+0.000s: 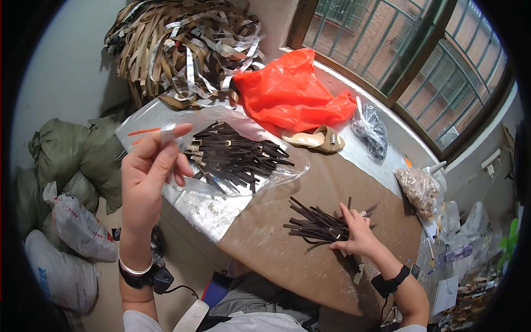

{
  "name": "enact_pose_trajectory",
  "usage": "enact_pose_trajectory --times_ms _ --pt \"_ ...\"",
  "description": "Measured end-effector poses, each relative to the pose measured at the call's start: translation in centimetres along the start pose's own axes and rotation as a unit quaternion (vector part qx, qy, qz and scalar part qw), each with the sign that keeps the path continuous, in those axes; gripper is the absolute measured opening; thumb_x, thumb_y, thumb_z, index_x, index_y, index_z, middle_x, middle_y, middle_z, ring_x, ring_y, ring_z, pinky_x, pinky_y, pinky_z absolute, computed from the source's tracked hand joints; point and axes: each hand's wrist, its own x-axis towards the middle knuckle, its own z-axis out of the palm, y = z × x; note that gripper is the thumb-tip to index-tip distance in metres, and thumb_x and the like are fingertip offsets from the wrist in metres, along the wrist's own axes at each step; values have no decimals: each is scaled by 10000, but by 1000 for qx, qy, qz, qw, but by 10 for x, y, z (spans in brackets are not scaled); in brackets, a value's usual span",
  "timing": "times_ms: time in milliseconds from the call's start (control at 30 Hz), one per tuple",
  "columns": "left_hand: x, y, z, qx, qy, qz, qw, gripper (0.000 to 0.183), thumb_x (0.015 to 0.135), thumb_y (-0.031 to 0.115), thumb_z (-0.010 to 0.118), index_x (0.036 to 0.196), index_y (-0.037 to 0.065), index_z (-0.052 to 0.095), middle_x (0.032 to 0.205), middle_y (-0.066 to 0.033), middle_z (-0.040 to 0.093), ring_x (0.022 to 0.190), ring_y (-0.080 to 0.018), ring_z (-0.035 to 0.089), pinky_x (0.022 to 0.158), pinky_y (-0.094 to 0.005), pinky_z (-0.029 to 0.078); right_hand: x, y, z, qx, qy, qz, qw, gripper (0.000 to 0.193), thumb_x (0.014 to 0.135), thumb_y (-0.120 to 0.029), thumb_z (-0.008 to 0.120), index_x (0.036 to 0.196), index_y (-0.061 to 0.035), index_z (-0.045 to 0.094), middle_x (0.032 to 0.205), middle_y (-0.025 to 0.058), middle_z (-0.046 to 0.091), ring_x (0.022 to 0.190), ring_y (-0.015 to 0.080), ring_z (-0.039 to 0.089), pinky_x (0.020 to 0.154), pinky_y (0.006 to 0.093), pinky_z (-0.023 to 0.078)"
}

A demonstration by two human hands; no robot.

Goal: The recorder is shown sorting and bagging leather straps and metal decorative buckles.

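Note:
My left hand is raised at the left, fingers bent, with a white wrap round one finger. A thin orange-red item sticks out from its fingers; its kind is hard to make out. Below and beside that hand, a clear plastic bag lies spread with a pile of dark straps with shiny buckles. My right hand is closed round a bundle of dark straps on the brown board. Its thumb and fingers straddle the bundle, whose sparkly ends show partly beneath the hand.
Behind lie a red plastic bag, a tan sandal and a heap of tan and white strips. Bagged items stand at the right edge. Green sacks and white sacks fill the left floor. A window is at back right.

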Motion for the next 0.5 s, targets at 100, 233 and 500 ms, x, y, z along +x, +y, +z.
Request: enact_pose_trajectory --times_ms 100,233,500 --pt "-1 5 -6 -15 -28 -19 999 301 966 105 471 1221 -26 561 723 -22 603 646 -53 528 590 -179 404 3 3 2 -9 21 -30 999 864 546 -305 801 1284 -49 431 1083 159 547 1058 319 505 955 452 291" --pt "1 7 -17 -23 -56 -16 998 325 977 103 449 1271 -13 526 744 -7 596 723 -58 538 664 -213 419 6 6 19 -93 67 -37 993 492 615 -144 701 1048 -11 509 984 181 554 953 371 533 837 413 406" --pt "-3 11 -33 -87 -122 -75 986 467 984 150 460 1414 14 337 760 -51 606 658 -76 540 620 -212 451 71 -90 -98 184 -19 -131 974 502 683 -55 597 1175 3 518 967 142 609 932 232 587 828 361 462"
